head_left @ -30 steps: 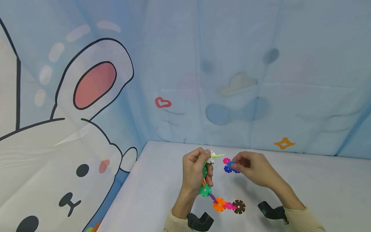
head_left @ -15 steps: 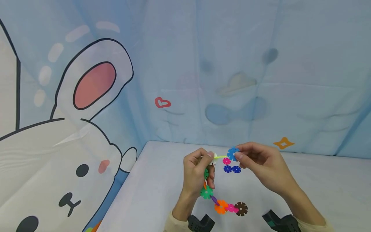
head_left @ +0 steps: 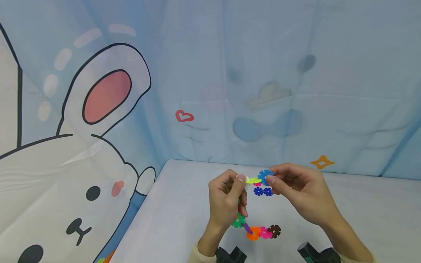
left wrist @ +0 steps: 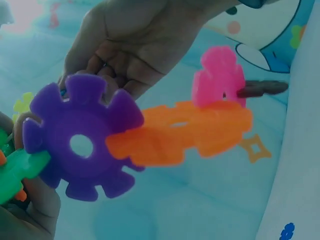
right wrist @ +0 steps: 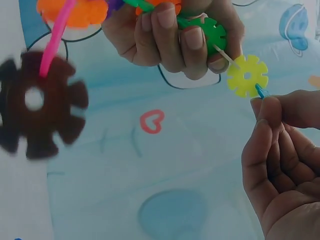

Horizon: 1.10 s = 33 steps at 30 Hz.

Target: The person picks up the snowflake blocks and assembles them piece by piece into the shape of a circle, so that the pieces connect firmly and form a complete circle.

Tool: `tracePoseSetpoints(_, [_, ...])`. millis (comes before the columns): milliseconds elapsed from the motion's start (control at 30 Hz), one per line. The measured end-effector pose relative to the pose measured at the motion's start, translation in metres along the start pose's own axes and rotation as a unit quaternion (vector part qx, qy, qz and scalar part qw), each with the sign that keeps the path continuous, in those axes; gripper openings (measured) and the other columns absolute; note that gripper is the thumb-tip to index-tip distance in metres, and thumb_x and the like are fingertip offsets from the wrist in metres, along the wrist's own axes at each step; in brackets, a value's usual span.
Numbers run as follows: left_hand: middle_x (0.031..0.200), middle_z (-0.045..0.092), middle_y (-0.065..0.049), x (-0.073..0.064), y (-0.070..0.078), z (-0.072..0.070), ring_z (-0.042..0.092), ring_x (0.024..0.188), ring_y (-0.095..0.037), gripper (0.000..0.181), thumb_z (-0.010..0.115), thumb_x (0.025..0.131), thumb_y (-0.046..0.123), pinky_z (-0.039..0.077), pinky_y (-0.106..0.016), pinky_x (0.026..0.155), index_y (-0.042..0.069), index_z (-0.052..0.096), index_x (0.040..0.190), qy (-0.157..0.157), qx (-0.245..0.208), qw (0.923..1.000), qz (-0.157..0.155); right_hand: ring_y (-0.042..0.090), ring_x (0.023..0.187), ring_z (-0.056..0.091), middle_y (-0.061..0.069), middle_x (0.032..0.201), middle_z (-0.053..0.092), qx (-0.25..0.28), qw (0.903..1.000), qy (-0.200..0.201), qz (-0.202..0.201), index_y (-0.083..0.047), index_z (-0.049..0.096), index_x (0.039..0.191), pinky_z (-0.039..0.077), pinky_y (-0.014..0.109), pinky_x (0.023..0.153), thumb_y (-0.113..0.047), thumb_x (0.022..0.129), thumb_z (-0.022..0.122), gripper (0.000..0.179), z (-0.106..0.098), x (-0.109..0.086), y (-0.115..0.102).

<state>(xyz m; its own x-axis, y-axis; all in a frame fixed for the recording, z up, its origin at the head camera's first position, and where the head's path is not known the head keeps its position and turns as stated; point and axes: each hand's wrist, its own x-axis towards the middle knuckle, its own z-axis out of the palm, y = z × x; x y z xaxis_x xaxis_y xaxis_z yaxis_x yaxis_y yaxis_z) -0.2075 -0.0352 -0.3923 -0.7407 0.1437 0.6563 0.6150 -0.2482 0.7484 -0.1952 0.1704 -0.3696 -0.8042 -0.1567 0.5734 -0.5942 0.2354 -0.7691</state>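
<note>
My left hand (head_left: 227, 199) holds a chain of interlocking snowflake discs. In the right wrist view its fingers curl around a green disc (right wrist: 217, 40), and a white disc seen edge-on links that to a yellow disc (right wrist: 248, 88). My right hand (head_left: 302, 193) pinches a blue disc (head_left: 265, 177) between thumb and forefinger. The blue disc's edge meets the yellow disc's rim; how deep it sits in a slot I cannot tell. Below the left hand hang a purple disc (left wrist: 75, 117), an orange disc (left wrist: 185, 132), a pink disc (left wrist: 217, 80) and a brown disc (right wrist: 62, 107).
On the white table (head_left: 184, 204), two dark blue discs (head_left: 258, 191) lie behind the hands. A pink disc (head_left: 257, 184) near them is partly hidden by the yellow one. A blue curtain (head_left: 204, 146) with a rabbit print stands along the back and left.
My right hand has lifted the blue disc from the loose discs and brought it to the yellow disc. The left hand has shifted slightly right, turning the yellow disc's face more into view.
</note>
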Motion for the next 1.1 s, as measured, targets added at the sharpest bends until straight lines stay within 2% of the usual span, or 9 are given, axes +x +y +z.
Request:
tracePoseSetpoints(233, [0.051, 0.049, -0.018, -0.002, 0.001, 0.005, 0.048, 0.03, -0.017, 0.027, 0.047, 0.106, -0.004, 0.045, -0.027, 0.028, -0.004, 0.054, 0.081, -0.017, 0.005, 0.9982, 0.057, 0.011, 0.066, 0.072, -0.003, 0.083, 0.076, 0.004, 0.9995, 0.014, -0.028, -0.001, 0.077, 0.105, 0.063, 0.021, 0.065, 0.015, 0.089, 0.073, 0.023, 0.0, -0.004, -0.002])
tracePoseSetpoints(367, [0.052, 0.048, -0.019, -0.002, -0.001, 0.006, 0.048, 0.03, -0.02, 0.027, 0.044, 0.108, -0.003, 0.045, -0.028, 0.028, -0.005, 0.052, 0.082, -0.021, -0.001, 0.9984, 0.052, 0.011, 0.065, 0.071, -0.004, 0.081, 0.076, 0.012, 0.9992, 0.023, -0.031, -0.001, 0.078, 0.105, 0.063, 0.021, 0.065, 0.016, 0.088, 0.074, 0.024, 0.002, -0.004, -0.003])
tracePoseSetpoints(467, [0.054, 0.048, -0.021, -0.002, -0.004, 0.007, 0.048, 0.031, -0.021, 0.029, 0.043, 0.11, 0.003, 0.046, -0.029, 0.029, -0.005, 0.05, 0.083, -0.017, 0.005, 0.9997, 0.014, 0.012, 0.066, 0.07, -0.003, 0.08, 0.075, -0.003, 0.9994, 0.026, -0.023, -0.004, 0.078, 0.106, 0.062, 0.021, 0.064, 0.011, 0.09, 0.075, 0.022, 0.003, -0.003, -0.003])
tracePoseSetpoints(600, [0.059, 0.051, -0.029, 0.001, -0.011, 0.007, 0.053, 0.034, -0.016, 0.034, 0.041, 0.113, 0.014, 0.05, -0.027, 0.034, -0.006, 0.05, 0.087, -0.022, 0.014, 0.9972, -0.07, 0.011, 0.07, 0.073, -0.005, 0.085, 0.077, -0.061, 0.9981, 0.005, -0.002, -0.009, 0.078, 0.112, 0.062, 0.022, 0.066, -0.001, 0.095, 0.076, 0.019, -0.003, 0.002, 0.003])
tracePoseSetpoints(767, [0.068, 0.053, -0.039, 0.004, -0.02, 0.003, 0.059, 0.04, -0.007, 0.038, 0.038, 0.114, 0.017, 0.053, -0.022, 0.042, -0.01, 0.048, 0.09, -0.009, 0.003, 0.9897, -0.143, 0.01, 0.075, 0.074, -0.002, 0.094, 0.08, -0.128, 0.9905, -0.031, 0.04, -0.011, 0.076, 0.122, 0.062, 0.024, 0.068, -0.019, 0.105, 0.069, 0.02, -0.014, 0.012, 0.032])
tracePoseSetpoints(833, [0.066, 0.054, -0.034, 0.005, -0.022, 0.0, 0.058, 0.04, -0.006, 0.037, 0.036, 0.113, 0.015, 0.052, -0.02, 0.042, -0.012, 0.046, 0.089, 0.014, -0.013, 0.987, -0.16, 0.014, 0.077, 0.074, 0.001, 0.096, 0.08, -0.162, 0.9848, -0.022, 0.059, -0.01, 0.076, 0.123, 0.061, 0.025, 0.066, -0.028, 0.107, 0.067, 0.025, -0.013, 0.015, 0.054])
tracePoseSetpoints(933, [0.057, 0.055, -0.015, 0.006, -0.025, -0.004, 0.051, 0.035, -0.006, 0.038, 0.034, 0.109, 0.015, 0.046, -0.019, 0.037, -0.012, 0.039, 0.083, 0.045, -0.047, 0.9805, -0.185, 0.028, 0.093, 0.074, 0.012, 0.108, 0.08, -0.214, 0.9722, -0.027, 0.092, -0.006, 0.071, 0.131, 0.064, 0.032, 0.071, -0.034, 0.107, 0.065, 0.038, -0.004, 0.014, 0.098])
tracePoseSetpoints(1000, [0.054, 0.052, -0.002, 0.006, -0.026, -0.006, 0.046, 0.033, -0.006, 0.039, 0.034, 0.108, 0.018, 0.041, -0.019, 0.035, -0.008, 0.036, 0.079, 0.055, -0.061, 0.9753, -0.205, 0.04, 0.11, 0.071, 0.021, 0.124, 0.075, -0.248, 0.9614, -0.057, 0.104, -0.002, 0.064, 0.14, 0.065, 0.047, 0.085, -0.034, 0.106, 0.066, 0.047, 0.004, 0.009, 0.13])
tracePoseSetpoints(1100, [0.051, 0.049, 0.005, 0.006, -0.027, -0.008, 0.043, 0.032, -0.006, 0.043, 0.035, 0.11, 0.026, 0.038, -0.018, 0.034, 0.002, 0.037, 0.074, 0.052, -0.068, 0.9688, -0.233, 0.054, 0.134, 0.054, 0.03, 0.149, 0.057, -0.264, 0.9509, -0.127, 0.099, 0.001, 0.051, 0.152, 0.05, 0.072, 0.107, -0.03, 0.104, 0.068, 0.059, 0.016, 0.0, 0.163])
